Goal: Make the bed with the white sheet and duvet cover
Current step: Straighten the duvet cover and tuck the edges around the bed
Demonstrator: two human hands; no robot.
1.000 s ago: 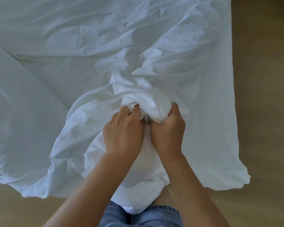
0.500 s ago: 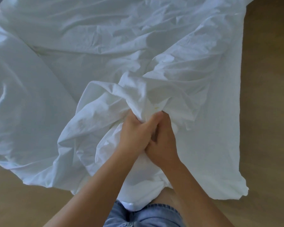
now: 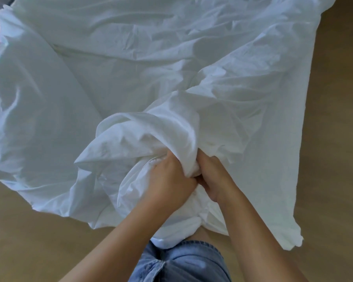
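**Both hands clenched on one wad of cloth**

Obs: White cloth (image 3: 130, 68) lies spread and creased over the floor (image 3: 334, 123), running away from the jeans (image 3: 183, 263). Its near hem is bunched against them. Sheet or cover: cannot tell. No bed in view.

Grip: left hand (image 3: 169, 184) and right hand (image 3: 214, 178) touch each other just beyond the jeans. Each has its fingers curled tight into the same raised wad (image 3: 151, 135), fingertips buried in the folds.

Risks (judgement):
- Hands this close together control only one point, so any lift would likely drag the far cloth across the floor and pick up dirt.
- Several layers seem caught in the wad. Pulling may twist them rather than open them.
- The hem at the jeans could get trapped under a knee, so a hard tug might strain a seam.
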